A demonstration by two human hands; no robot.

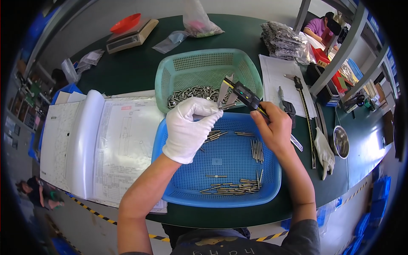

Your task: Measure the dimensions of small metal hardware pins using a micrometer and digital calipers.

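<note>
My left hand [183,129], in a white cloth glove, is closed in a pinch on a thin metal pin [228,106]. My bare right hand [276,129] grips a black digital caliper [247,96], its jaws pointing up and left toward the pin. Whether the jaws touch the pin is hard to tell. Both hands are over the near side of a green mesh basket [208,52], where many short metal pins [193,92] lie heaped. Below them sits a blue mesh basket [221,202], with longer pins [238,187] in several loose groups.
Drawings in a binder [121,144] lie at left. A scale [132,36] bears a red tray [125,23]. Bagged parts [282,40] are at the back. A second caliper [301,93], a micrometer [287,106], a white glove [324,151] and a metal bowl [341,142] lie right. A co-worker [318,27] sits beyond.
</note>
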